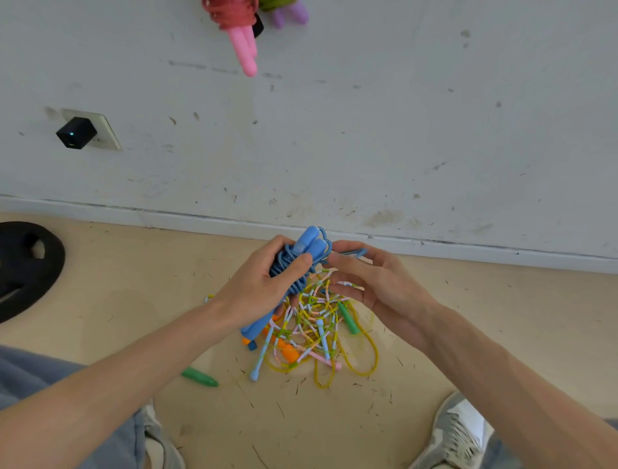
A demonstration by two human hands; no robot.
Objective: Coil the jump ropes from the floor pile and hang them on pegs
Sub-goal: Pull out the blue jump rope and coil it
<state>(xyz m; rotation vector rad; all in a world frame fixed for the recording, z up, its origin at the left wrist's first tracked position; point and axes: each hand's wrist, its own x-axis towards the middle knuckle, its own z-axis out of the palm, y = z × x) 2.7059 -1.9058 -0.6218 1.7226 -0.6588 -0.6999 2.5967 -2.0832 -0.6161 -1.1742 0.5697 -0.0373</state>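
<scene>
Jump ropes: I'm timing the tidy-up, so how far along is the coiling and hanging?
Done: the pink rope and the green rope hang coiled on the wall. In hand: the left hand holds the blue rope, mostly wound, and the right hand pinches its loose end. Left: hanging that one, then the pile on the floor, a tangle of yellow and beaded ropes.

rope pile (pixel 311 331) below, floor (pixel 468 318) rt open
</scene>
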